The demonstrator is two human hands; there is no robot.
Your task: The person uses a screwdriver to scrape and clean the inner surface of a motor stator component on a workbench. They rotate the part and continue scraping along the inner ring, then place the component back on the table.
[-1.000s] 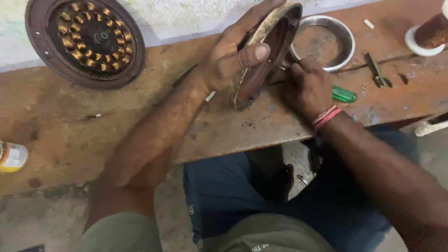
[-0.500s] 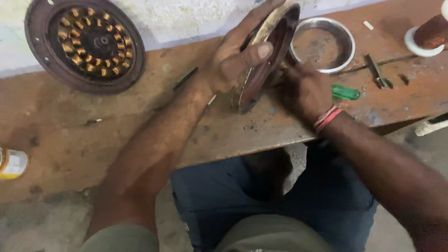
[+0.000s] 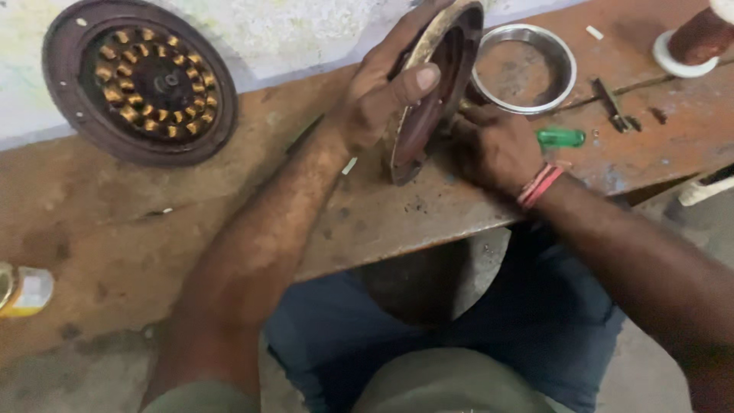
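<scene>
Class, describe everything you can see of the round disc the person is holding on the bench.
The round metal disc is dark reddish-brown with a worn, paler rim. It stands on edge, tilted, its lower edge on the wooden bench. The left hand grips its upper rim, thumb across the face; the right hand touches its far side.
</scene>
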